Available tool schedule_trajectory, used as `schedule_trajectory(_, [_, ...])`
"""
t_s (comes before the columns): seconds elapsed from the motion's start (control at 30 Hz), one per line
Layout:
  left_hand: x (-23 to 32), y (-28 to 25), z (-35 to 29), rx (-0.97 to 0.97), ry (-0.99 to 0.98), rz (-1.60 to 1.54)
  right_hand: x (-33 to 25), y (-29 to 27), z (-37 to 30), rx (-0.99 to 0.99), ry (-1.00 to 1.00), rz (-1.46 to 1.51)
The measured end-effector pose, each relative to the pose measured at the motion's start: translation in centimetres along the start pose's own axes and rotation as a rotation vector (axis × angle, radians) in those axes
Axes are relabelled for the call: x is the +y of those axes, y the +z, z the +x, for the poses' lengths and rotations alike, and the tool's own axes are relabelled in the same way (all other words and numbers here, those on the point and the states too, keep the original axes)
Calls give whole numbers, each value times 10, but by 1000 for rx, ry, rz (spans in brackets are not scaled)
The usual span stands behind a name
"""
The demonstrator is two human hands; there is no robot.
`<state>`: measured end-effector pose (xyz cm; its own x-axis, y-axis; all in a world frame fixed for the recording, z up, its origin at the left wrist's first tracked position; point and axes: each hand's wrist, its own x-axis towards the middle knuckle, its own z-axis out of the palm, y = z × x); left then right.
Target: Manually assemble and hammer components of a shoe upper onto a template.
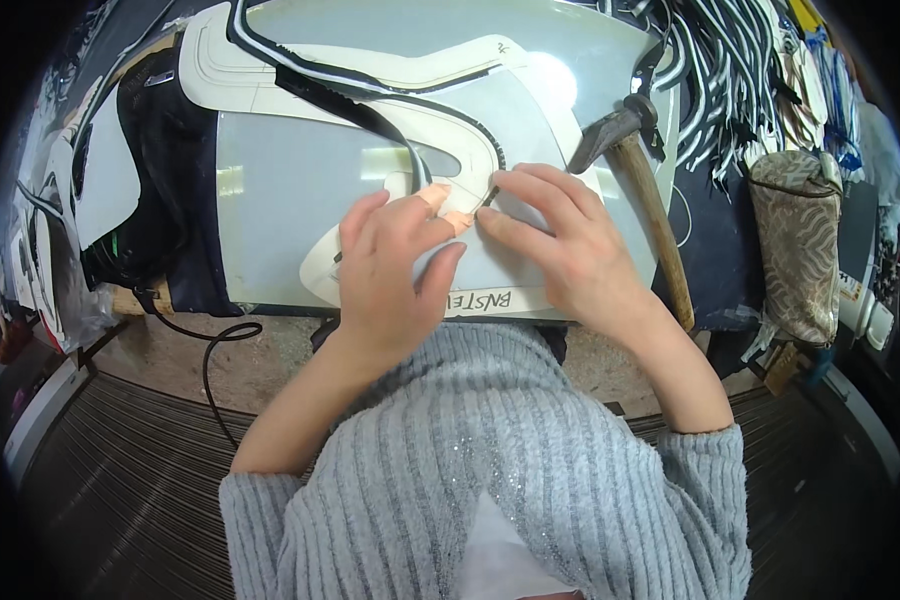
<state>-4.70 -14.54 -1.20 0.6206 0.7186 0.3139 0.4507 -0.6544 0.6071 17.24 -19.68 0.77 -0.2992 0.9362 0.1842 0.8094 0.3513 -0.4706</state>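
A white, curved flat piece (245, 85) lies on the work board, with a black strip (365, 118) running across it toward my left fingers. Dark, notched edging (492, 135) follows part of the piece's curve. My left hand (385, 265) rests over the lower part of the piece, thumb apart, two covered fingertips pressing down near the strip's lower end. Close beside it, my right hand (575, 240) has thumb and index finger drawn together at the edging's lower end. What lies right under the fingertips is partly hidden.
A wooden-handled hammer (650, 205) lies right of my right hand on the pale board (290, 170). Many black and white strips (720, 75) hang at the far right, above a patterned pouch (798, 250). Dark fabric (160, 150) and a black cable (208, 365) are at left.
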Motion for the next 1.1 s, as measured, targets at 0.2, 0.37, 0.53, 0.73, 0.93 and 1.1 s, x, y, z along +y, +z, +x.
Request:
schedule_trajectory(0.2, [-2,6,-2,22,230,137,-12,-14,10,-53,83,113])
schedule_trajectory(0.37, [1,5,2,77,307,163,-9,-16,7,-114,-58,-165])
schedule_trajectory(0.53, [3,2,3,39,354,275,7,-53,-7,19,37,-207])
schedule_trajectory(0.73, [12,-2,-3,-48,345,295,23,-49,-31,24,469,-214])
schedule_trajectory(0.93, [10,-7,-15,-81,324,224,7,-54,-5,128,342,-96])
schedule_trajectory(1.1, [6,-4,-12,-47,327,197,-24,-52,13,-263,274,-40])
